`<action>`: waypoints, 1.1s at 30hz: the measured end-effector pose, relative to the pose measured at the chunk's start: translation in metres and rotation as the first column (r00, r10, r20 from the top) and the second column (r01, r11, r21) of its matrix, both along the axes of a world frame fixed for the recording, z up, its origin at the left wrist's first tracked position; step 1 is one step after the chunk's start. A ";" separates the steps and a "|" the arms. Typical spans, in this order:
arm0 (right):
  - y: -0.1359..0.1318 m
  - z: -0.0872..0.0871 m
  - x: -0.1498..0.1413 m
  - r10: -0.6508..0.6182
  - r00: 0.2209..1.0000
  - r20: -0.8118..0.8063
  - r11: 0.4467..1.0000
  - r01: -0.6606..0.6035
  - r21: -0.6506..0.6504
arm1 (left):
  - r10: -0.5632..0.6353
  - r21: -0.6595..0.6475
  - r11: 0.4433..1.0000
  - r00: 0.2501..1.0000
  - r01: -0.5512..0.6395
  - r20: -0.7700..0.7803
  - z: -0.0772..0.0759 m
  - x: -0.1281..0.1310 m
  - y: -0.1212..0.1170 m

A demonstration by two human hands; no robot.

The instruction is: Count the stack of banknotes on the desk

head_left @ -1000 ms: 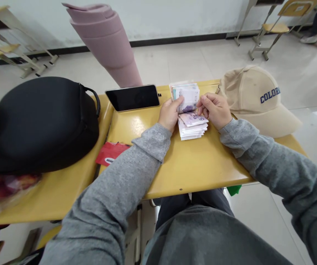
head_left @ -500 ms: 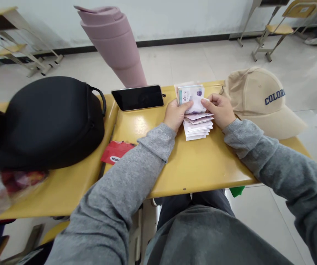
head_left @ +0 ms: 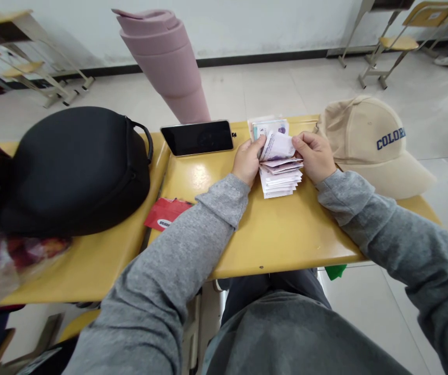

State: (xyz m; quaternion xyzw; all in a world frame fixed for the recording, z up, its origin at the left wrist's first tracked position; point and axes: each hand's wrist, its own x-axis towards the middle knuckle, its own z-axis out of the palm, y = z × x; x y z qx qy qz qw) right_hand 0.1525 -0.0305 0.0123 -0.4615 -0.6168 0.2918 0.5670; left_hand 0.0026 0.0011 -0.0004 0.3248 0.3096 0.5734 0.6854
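Note:
A stack of banknotes rests on the yellow desk, folded over so its near half fans out toward me. My left hand grips the stack's left side with the thumb pressed on the upright notes. My right hand pinches the top purple-and-white note and bends it down toward me. Both hands are closed on the notes.
A black phone lies flat just left of the notes. A beige cap sits at the right. A black hard case fills the neighbouring desk, with a red packet in the gap. A rolled pink mat stands behind.
My right hand has peeled another note off the upright part and is folding it down onto the fanned pile. The view has drifted slightly left.

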 end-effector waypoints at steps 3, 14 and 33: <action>-0.001 0.002 -0.002 0.013 1.000 -0.028 1.000 -0.013 -0.002 | -0.013 0.027 1.000 1.000 0.013 -0.012 0.000 0.000 0.001; 0.000 -0.002 -0.002 0.036 0.997 -0.075 0.998 -0.040 -0.040 | 0.013 -0.003 1.000 1.000 -0.013 -0.009 0.000 0.001 -0.001; -0.001 -0.002 -0.003 0.058 0.996 -0.073 0.996 -0.062 -0.057 | 0.012 0.026 1.000 0.999 -0.011 -0.033 -0.001 0.001 -0.001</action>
